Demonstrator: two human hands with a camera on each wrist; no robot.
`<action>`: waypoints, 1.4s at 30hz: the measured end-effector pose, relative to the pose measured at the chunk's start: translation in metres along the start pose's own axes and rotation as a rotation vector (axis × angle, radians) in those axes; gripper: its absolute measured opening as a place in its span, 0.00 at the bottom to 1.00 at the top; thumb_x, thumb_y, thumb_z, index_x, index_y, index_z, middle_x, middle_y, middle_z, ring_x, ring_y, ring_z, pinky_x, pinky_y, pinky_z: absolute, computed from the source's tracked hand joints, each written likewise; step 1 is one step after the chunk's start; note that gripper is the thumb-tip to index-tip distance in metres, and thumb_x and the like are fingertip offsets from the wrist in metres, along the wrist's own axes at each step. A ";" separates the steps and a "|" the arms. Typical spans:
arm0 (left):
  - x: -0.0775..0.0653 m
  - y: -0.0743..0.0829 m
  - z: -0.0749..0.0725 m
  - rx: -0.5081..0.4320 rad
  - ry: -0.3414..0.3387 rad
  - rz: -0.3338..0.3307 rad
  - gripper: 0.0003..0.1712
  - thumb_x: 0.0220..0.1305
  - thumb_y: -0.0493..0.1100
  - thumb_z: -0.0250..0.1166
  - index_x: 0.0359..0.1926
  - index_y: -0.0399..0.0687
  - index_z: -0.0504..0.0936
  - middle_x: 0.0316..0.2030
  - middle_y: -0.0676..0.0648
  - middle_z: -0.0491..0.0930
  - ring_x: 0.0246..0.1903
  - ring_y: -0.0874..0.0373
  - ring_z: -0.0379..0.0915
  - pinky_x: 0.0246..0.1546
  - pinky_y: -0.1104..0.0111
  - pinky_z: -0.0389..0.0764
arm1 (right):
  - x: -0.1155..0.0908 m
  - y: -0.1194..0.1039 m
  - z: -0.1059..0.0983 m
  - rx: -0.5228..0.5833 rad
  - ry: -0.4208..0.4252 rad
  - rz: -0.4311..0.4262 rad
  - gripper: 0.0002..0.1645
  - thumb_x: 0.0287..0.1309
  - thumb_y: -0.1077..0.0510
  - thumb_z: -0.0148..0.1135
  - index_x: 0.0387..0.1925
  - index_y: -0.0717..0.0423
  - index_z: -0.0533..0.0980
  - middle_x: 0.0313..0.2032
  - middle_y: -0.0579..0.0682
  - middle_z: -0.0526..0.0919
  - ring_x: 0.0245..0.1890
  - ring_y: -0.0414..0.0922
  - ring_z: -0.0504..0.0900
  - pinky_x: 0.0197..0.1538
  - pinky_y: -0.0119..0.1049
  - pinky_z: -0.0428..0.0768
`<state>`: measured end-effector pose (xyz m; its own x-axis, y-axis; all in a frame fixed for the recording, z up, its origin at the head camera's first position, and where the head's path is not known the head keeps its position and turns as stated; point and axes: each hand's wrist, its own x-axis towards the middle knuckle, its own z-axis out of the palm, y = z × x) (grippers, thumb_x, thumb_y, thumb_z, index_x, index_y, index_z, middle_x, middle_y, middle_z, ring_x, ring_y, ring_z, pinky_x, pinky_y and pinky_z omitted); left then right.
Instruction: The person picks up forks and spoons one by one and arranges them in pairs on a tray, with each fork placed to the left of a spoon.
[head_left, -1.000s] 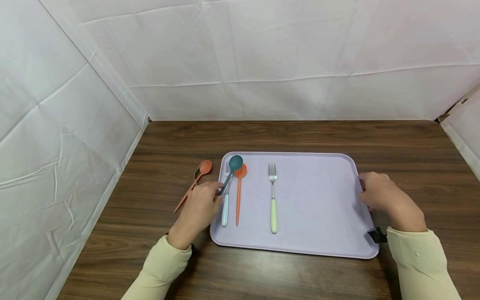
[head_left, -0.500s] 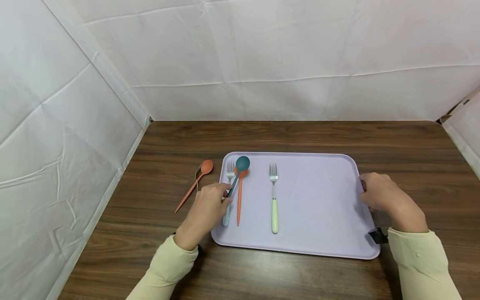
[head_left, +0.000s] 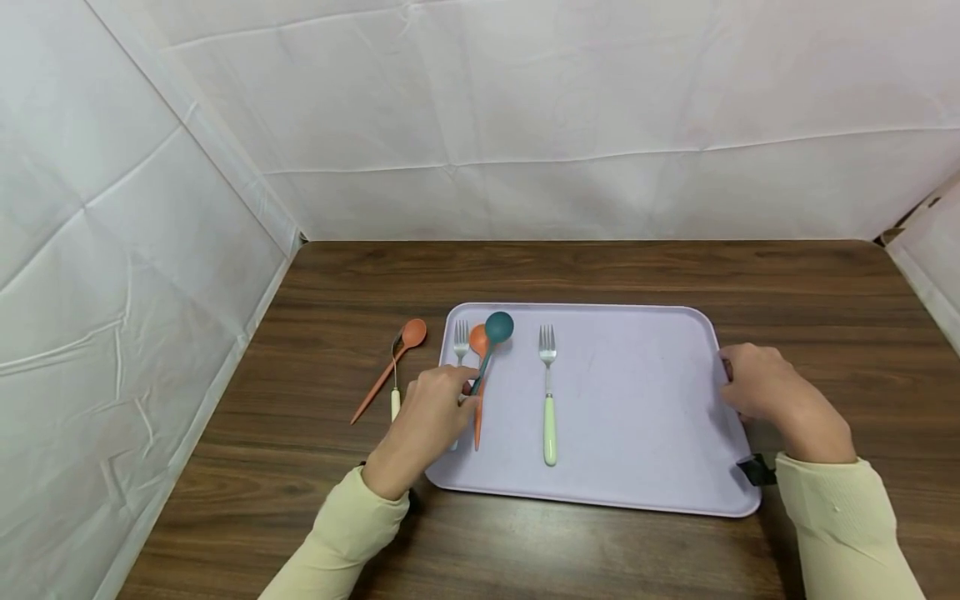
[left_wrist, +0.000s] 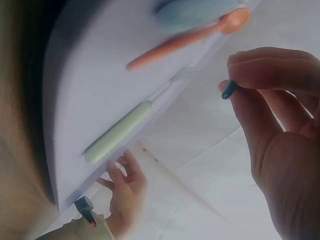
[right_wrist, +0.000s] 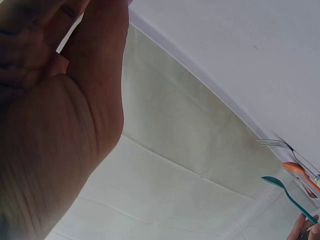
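Note:
Between thumb and fingers, my left hand (head_left: 426, 410) pinches the handle of a teal spoon (head_left: 498, 327), its bowl pointing away over the left part of the pale lilac tray (head_left: 630, 400). Beneath it on the tray lie an orange spoon (head_left: 478, 337) and a fork with a light blue handle (head_left: 461, 337), largely covered by the hand. Farther right on the tray lies a fork with a light green handle (head_left: 550, 429). My right hand (head_left: 761, 387) grips the tray's right rim, its fingertips mostly hidden. The spoon handle's end (left_wrist: 229, 90) shows in the left wrist view.
Left of the tray, a second orange spoon (head_left: 413, 333) lies slanted on the brown wooden table (head_left: 360, 287). A utensil with a cream handle (head_left: 395, 403) lies against it, partly covered. White cloth walls (head_left: 562, 108) stand behind and at the sides.
My left hand has moved right with the teal spoon, from over the blue-handled fork to just past the orange spoon's bowl. The cream handle has come into sight. My right hand stays put.

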<state>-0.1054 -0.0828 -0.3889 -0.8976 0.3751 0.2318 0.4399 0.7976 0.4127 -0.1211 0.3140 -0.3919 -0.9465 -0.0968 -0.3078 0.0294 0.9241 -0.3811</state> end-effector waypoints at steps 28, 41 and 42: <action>0.016 0.032 0.021 -0.008 -0.057 0.016 0.14 0.51 0.38 0.70 0.42 0.42 0.84 0.30 0.49 0.82 0.31 0.61 0.77 0.29 0.69 0.76 | 0.001 -0.001 -0.002 0.003 -0.035 0.039 0.26 0.48 0.69 0.52 0.50 0.81 0.64 0.27 0.62 0.74 0.15 0.43 0.76 0.20 0.38 0.74; 0.024 0.051 0.032 -0.013 -0.101 0.073 0.12 0.52 0.37 0.69 0.40 0.42 0.85 0.26 0.50 0.80 0.27 0.64 0.72 0.24 0.73 0.72 | 0.000 -0.002 -0.002 0.011 -0.031 0.026 0.26 0.48 0.69 0.52 0.50 0.81 0.64 0.25 0.61 0.74 0.15 0.43 0.76 0.20 0.38 0.73; 0.024 0.053 0.033 -0.013 -0.101 0.083 0.11 0.51 0.36 0.69 0.39 0.42 0.85 0.26 0.51 0.80 0.26 0.64 0.71 0.24 0.74 0.71 | 0.000 -0.002 -0.002 0.010 -0.031 0.027 0.26 0.48 0.69 0.52 0.50 0.81 0.64 0.25 0.61 0.74 0.15 0.43 0.76 0.20 0.38 0.73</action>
<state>-0.1049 -0.0162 -0.3904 -0.8564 0.4854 0.1758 0.5122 0.7559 0.4078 -0.1218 0.3129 -0.3898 -0.9347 -0.0833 -0.3455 0.0586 0.9227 -0.3811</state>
